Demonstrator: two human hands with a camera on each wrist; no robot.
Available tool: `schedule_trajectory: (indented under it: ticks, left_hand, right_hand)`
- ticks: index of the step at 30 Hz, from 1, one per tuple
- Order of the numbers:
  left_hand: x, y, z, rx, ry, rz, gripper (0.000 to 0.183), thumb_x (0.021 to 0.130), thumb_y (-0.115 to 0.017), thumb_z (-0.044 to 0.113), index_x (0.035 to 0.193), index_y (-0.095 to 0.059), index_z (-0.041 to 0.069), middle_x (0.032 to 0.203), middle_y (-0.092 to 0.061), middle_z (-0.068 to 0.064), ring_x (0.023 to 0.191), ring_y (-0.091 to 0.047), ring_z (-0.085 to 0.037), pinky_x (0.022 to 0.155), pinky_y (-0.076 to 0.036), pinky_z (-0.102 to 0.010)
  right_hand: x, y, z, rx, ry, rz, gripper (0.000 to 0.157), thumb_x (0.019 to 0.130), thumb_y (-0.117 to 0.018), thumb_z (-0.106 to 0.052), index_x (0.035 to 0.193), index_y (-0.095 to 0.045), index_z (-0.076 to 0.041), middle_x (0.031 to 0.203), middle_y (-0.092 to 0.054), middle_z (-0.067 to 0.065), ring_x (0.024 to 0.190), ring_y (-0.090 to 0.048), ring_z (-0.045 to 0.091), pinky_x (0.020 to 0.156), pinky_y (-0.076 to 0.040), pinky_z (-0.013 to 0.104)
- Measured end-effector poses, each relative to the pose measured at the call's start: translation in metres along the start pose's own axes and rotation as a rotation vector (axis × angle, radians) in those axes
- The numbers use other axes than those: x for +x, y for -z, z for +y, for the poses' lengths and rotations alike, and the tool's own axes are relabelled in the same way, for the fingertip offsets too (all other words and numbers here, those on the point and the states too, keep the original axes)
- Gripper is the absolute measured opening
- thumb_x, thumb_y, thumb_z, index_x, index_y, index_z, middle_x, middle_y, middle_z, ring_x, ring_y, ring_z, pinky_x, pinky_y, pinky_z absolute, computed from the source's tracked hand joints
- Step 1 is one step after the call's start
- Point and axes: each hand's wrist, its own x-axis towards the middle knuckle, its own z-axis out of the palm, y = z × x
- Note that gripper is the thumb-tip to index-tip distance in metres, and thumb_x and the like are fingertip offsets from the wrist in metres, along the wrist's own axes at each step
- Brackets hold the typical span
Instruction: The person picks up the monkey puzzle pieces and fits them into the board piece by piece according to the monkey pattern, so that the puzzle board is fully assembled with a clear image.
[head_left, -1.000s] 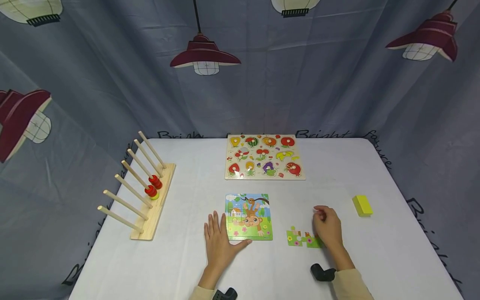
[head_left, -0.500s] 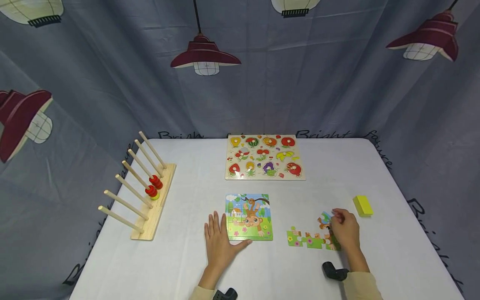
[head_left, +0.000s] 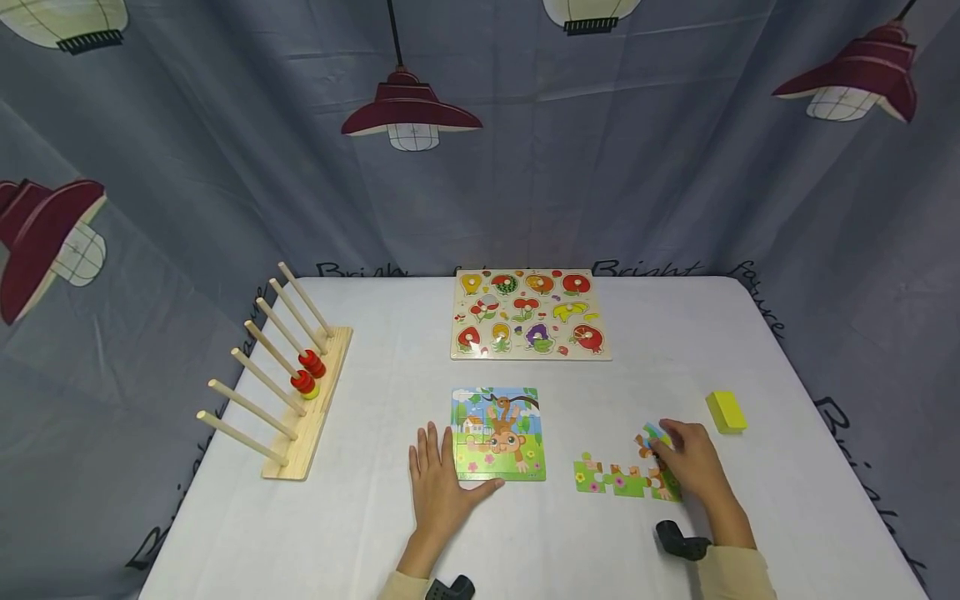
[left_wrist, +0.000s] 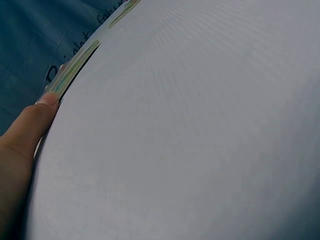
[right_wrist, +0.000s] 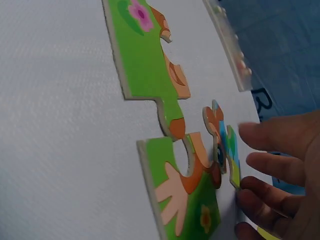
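My left hand (head_left: 438, 492) lies spread on the table, its thumb against the lower left corner of a framed monkey jigsaw puzzle (head_left: 498, 433). In the left wrist view, that thumb (left_wrist: 40, 117) meets the frame's edge. My right hand (head_left: 693, 462) is at the upright end of a partly joined second jigsaw. Its loosely bent fingers are right at the edge of a blue, green and yellow puzzle piece (right_wrist: 233, 157). Beside it are a brown monkey piece (right_wrist: 214, 125), a corner piece with a monkey hand (right_wrist: 175, 195) and a green flower piece (right_wrist: 145, 55).
A wooden fruit puzzle board (head_left: 530, 315) lies at the back middle. On the left stands a wooden peg rack (head_left: 318, 433) with red and yellow rings (head_left: 303, 383) on two pegs. A yellow block (head_left: 726, 412) sits to the right, beyond my right hand.
My right hand has moved right from the middle of the green strip, uncovering its right-end pieces, and its fingers now reach over the upper one. My left hand stays still.
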Motion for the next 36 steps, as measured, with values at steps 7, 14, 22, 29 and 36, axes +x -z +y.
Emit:
schedule_trajectory:
  ticks: [7,14,22,29,36]
  left_hand:
    - [0.0,0.0,0.0,-0.001,0.0,-0.003,0.118,0.054,-0.061,0.079,0.139,-0.032,0.002,0.149,-0.02,-0.023,0.14,-0.01,-0.037,0.111,-0.005,-0.052]
    - [0.0,-0.002,-0.001,-0.002,-0.002,0.002,0.118,0.054,-0.06,0.079,0.139,-0.032,0.002,0.149,-0.02,-0.023,0.14,-0.01,-0.037,0.111,-0.005,-0.052]
    - [0.0,0.0,0.0,-0.005,-0.006,0.005,0.117,0.054,-0.062,0.078,0.139,-0.033,0.002,0.148,-0.022,-0.023,0.139,-0.012,-0.038,0.111,-0.005,-0.052]
    - [0.0,0.0,0.0,0.005,0.0,-0.003,0.117,0.054,-0.061,0.078,0.139,-0.033,0.003,0.148,-0.021,-0.022,0.14,-0.011,-0.037,0.111,-0.005,-0.051]
    - [0.0,-0.001,-0.001,0.005,0.006,-0.006,0.117,0.054,-0.061,0.079,0.139,-0.033,0.004,0.149,-0.02,-0.021,0.14,-0.01,-0.036,0.111,-0.005,-0.051]
  right_hand:
    - [-0.002,0.002,-0.003,-0.12,0.07,-0.038,0.063,0.08,-0.065,-0.029,0.125,-0.045,0.01,0.117,-0.041,0.035,0.106,-0.042,0.051,0.082,-0.038,0.06]
    - [-0.004,0.004,-0.012,-0.117,-0.005,-0.048,0.065,0.078,-0.067,-0.032,0.125,-0.046,0.009,0.118,-0.041,0.034,0.107,-0.041,0.05,0.083,-0.038,0.059]
    - [-0.005,0.005,-0.016,-0.074,-0.05,-0.041,0.064,0.076,-0.07,-0.028,0.123,-0.047,0.008,0.117,-0.042,0.034,0.108,-0.041,0.049,0.087,-0.036,0.06]
    - [-0.007,0.003,-0.013,-0.028,-0.081,0.01,0.048,0.079,-0.066,-0.019,0.118,-0.051,0.006,0.111,-0.053,0.029,0.098,-0.051,0.038,0.08,-0.042,0.051]
    - [-0.006,0.004,-0.013,0.007,-0.176,0.048,0.038,0.085,-0.06,-0.018,0.117,-0.055,0.002,0.106,-0.057,0.025,0.088,-0.052,0.03,0.068,-0.043,0.038]
